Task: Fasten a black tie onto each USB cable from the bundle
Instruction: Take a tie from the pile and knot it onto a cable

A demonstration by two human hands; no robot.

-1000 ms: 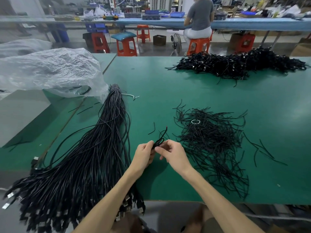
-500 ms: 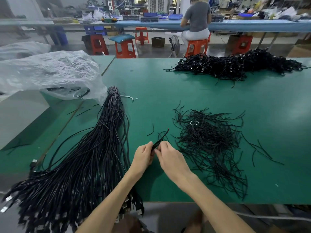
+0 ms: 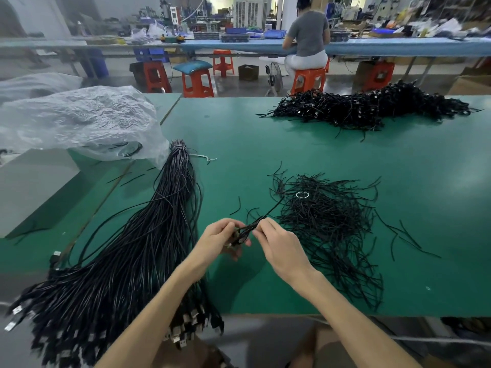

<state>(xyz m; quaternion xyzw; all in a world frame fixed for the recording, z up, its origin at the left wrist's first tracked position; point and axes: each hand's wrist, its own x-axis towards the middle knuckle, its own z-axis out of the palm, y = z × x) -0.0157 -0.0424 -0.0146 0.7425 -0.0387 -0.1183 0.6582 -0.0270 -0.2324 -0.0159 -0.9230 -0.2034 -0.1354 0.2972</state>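
Right at the centre, the left hand (image 3: 220, 241) curls its fingers and thumb round a small folded USB cable (image 3: 242, 234), holding it just above the table near its front edge. The right hand (image 3: 283, 249) meets it from the other side, its thumb and forefinger pinching a black tie (image 3: 271, 210) at the point where the tie crosses the folded cable. The free end of the tie sticks up and away to the right, towards the far side of the table. Whether the tie is already wound fully round the cable cannot be told, as the fingers hide that spot.

To the left of the hands lies the bundle (image 3: 138, 248) of long black cables, bound together at its far end and fanning out towards the near edge, where the metal plugs hang over the side. To the right of the hands a pile of loose ties (image 3: 328, 227) is spread on the green table (image 3: 252, 144), with a small pale ring (image 3: 302, 194) lying on top of it and a few stray ties scattered beside it. At the far right edge of the table a heap of tied cables (image 3: 372, 111) is stacked. A crumpled clear plastic bag (image 3: 79, 120) sits at the far left. Beyond the table a person (image 3: 308, 38) sits on an orange stool at another bench, facing away.
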